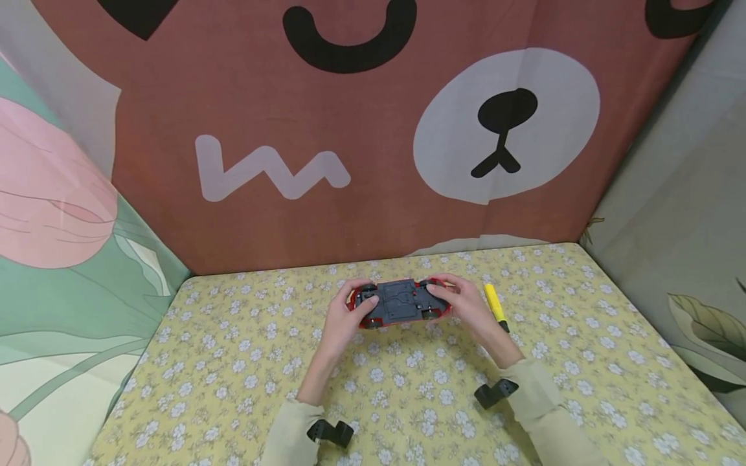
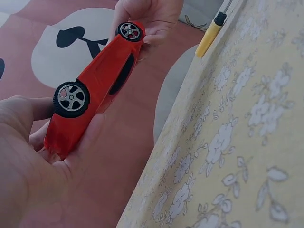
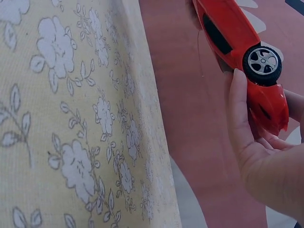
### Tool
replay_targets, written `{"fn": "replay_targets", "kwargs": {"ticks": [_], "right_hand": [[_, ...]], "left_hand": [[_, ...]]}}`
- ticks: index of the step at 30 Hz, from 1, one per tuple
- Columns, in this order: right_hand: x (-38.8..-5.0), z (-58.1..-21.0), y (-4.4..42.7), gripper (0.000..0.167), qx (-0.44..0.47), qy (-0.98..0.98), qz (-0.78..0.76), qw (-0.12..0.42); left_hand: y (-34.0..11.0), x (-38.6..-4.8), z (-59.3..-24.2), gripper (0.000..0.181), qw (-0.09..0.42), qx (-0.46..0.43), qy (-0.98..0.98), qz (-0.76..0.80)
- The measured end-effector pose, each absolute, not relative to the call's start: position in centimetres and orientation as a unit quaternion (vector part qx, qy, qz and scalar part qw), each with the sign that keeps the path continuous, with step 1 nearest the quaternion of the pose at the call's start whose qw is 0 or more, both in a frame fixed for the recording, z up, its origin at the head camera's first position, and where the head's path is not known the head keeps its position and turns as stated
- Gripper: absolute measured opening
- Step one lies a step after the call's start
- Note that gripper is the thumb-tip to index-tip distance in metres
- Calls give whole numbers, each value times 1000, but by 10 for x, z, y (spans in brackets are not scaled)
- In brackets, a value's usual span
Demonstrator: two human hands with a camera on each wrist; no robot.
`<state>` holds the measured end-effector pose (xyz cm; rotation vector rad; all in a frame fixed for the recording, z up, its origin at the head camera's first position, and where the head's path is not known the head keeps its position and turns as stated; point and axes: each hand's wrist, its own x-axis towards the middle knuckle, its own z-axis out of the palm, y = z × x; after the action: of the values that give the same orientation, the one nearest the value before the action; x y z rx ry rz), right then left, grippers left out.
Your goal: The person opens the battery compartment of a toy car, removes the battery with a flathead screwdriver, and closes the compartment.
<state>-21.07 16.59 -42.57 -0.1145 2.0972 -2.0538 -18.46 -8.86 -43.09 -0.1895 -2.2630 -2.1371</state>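
A red toy car (image 1: 399,301) is held up over the table with its dark grey underside facing the head camera. My left hand (image 1: 345,314) grips its left end, the thumb lying on the underside near a wheel. The right hand (image 1: 466,304) grips the other end in the same way, thumb on the underside. In the left wrist view the car's red side (image 2: 102,71) and two black wheels with silver rims show, a hand at each end. The right wrist view has the car (image 3: 232,28) with my right hand (image 3: 266,161) around its near end.
A yellow marker with a black end (image 1: 494,304) lies on the table just right of my right hand. The table (image 1: 233,362) has a yellow floral cloth. Behind it hangs a brown cloth (image 1: 262,233) with a bear print; printed cloths also hang at both sides.
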Motion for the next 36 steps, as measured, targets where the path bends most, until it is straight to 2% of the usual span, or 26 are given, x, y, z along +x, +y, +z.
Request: {"fn": "replay_targets", "kwargs": {"ticks": [13,24,29,36], "right_hand": [[-208,-422,166,45,-67,776,-624,57],[-201,-412,170,31,-44,831,-549,-73],[-198,-407,170,21,-61,846,-516,-119],[-192,-402,163,10,-117,856,-489,-119]], "left_hand": [[-86,-184,-430,33,28,-56,-726,-685],[-87,-184,-432,35,30,-58,-717,-694],[-87,-184,-432,34,31,-58,-716,-695],[-88,-185,-433,37,37,-56,-722,-689]]}}
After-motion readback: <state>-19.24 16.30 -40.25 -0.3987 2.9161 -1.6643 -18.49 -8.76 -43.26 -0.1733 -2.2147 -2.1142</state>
